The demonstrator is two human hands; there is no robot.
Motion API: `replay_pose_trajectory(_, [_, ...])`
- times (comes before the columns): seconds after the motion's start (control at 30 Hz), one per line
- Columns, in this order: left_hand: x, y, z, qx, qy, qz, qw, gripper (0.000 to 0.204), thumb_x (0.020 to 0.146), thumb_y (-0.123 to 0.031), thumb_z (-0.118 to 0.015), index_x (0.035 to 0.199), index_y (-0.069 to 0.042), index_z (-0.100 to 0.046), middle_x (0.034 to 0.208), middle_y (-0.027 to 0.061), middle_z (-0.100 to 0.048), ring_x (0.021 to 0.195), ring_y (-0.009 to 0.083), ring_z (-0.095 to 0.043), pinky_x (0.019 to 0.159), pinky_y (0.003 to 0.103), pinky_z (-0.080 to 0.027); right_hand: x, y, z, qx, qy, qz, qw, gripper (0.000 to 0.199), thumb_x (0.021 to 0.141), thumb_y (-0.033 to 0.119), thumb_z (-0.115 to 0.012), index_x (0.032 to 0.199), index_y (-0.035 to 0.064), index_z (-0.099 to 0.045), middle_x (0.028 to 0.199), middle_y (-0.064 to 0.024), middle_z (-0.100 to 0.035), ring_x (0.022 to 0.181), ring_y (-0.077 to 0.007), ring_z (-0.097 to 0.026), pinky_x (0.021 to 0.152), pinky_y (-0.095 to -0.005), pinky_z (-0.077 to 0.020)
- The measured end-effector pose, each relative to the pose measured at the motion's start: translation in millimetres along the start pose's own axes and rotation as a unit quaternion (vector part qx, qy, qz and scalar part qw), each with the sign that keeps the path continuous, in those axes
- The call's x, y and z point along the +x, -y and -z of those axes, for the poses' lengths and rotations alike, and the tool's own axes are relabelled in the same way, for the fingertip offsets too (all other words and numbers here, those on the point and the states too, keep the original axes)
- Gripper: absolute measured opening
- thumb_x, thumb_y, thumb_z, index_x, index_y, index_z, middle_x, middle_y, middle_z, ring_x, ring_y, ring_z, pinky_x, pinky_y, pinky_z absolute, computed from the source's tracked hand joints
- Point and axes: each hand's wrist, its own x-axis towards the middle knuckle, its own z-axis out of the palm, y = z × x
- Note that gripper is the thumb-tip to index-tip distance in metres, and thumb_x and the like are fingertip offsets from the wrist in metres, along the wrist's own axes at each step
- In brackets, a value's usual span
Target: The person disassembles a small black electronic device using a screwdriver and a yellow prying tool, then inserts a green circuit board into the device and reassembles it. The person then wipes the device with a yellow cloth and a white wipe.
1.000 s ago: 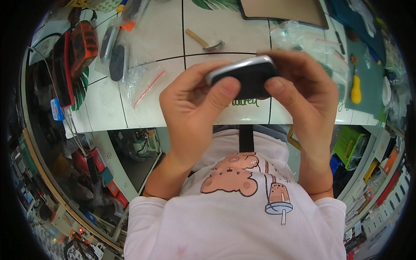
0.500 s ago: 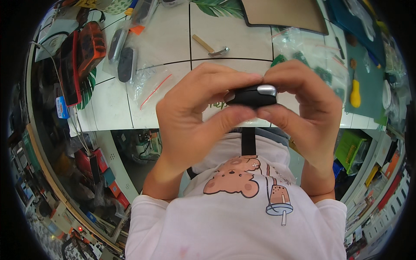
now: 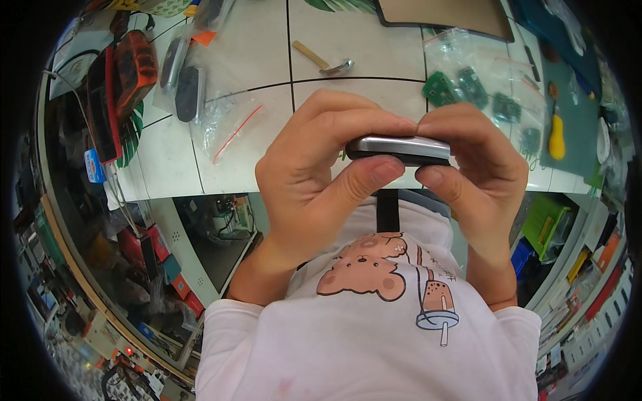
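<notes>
A small black-and-silver case (image 3: 399, 148), shaped like a key fob, is held up between my two hands above the table's near edge. My left hand (image 3: 321, 157) is closed on its left end, fingers on top and thumb below. On the right end, my right hand (image 3: 478, 157) grips it the same way, its thumb under the edge. The silver side strip faces up toward me, with black below it. Fingertips hide both ends.
Beyond my hands lies a small hammer (image 3: 323, 60). Green circuit boards (image 3: 470, 87) in clear bags sit at the right, near a yellow-handled tool (image 3: 556, 137). Bagged dark cases (image 3: 188, 93) and an orange-black multimeter-like device (image 3: 136, 75) are at the left. A brown board (image 3: 445, 17) lies at the back.
The case has turned between my fingers, so its long silver side now shows where mostly black was seen. Both hands have shifted slightly right, uncovering more of the circuit boards.
</notes>
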Motion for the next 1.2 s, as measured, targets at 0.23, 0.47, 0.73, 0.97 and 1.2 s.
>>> replay_pose_trajectory(0.23, [-5.6, 7.4, -9.5, -0.011, -0.03, -0.055, 0.998, 0.038, 0.084, -0.031, -0.061, 0.095, 0.005, -0.055, 0.089, 0.0118, -0.051, 0.078, 0.0183, -0.054, 0.07, 0.029, -0.046, -9.2, -4.4, -14.1, 0.009, -0.051, 0.06, 0.997, 0.03, 0.076, 0.006, -0.067, 0.1, -0.0045, -0.054, 0.098, -0.0147, -0.054, 0.088, -0.0184, -0.051, 0.079, -0.0276, -0.0411])
replay_pose_trajectory(0.47, [-7.5, 9.4, -19.7, -0.151, -0.137, 0.019, 0.979, 0.026, 0.083, -0.015, -0.063, 0.1, 0.004, -0.057, 0.097, 0.0111, -0.056, 0.088, 0.0159, -0.053, 0.075, 0.023, -0.043, 2.1, -1.5, -18.5, 0.072, -0.08, -0.003, 0.994, 0.028, 0.076, 0.0, -0.064, 0.102, -0.0055, -0.054, 0.099, -0.0121, -0.056, 0.089, -0.0162, -0.055, 0.076, -0.0281, -0.0463])
replay_pose_trajectory(0.73, [-11.4, 6.6, -19.4, -0.159, -0.138, 0.045, 0.977, 0.037, 0.078, -0.011, -0.068, 0.109, 0.004, -0.055, 0.097, 0.009, -0.059, 0.089, 0.0159, -0.055, 0.078, 0.026, -0.044, 0.1, -26.0, -15.5, 0.339, -0.08, -0.091, 0.933, 0.026, 0.084, 0.002, -0.058, 0.109, -0.0033, -0.051, 0.1, -0.0152, -0.06, 0.087, -0.0205, -0.063, 0.071, -0.0318, -0.054])
replay_pose_trajectory(0.97, [-10.2, 1.4, -14.2, 0.108, -0.101, -0.015, 0.989, 0.027, 0.073, -0.008, -0.071, 0.097, 0.002, -0.063, 0.083, 0.0088, -0.06, 0.071, 0.0167, -0.056, 0.062, 0.025, -0.045, -3.9, -31.8, -18.8, 0.46, -0.075, -0.127, 0.875, 0.028, 0.087, 0.005, -0.055, 0.113, -0.0009, -0.048, 0.101, -0.014, -0.059, 0.085, -0.0233, -0.063, 0.072, -0.037, -0.0552])
replay_pose_trajectory(1.2, [-1.6, 5.7, 7.0, 0.0, -0.073, 0.037, 0.997, 0.038, 0.068, -0.003, -0.072, 0.104, -0.001, -0.063, 0.101, 0.0098, -0.057, 0.085, 0.017, -0.058, 0.072, 0.027, -0.049, 7.0, -2.1, -9.6, -0.014, -0.075, 0.03, 0.997, 0.028, 0.066, -0.01, -0.06, 0.093, -0.0032, -0.057, 0.096, -0.0141, -0.057, 0.088, -0.0214, -0.056, 0.082, -0.0315, -0.0433])
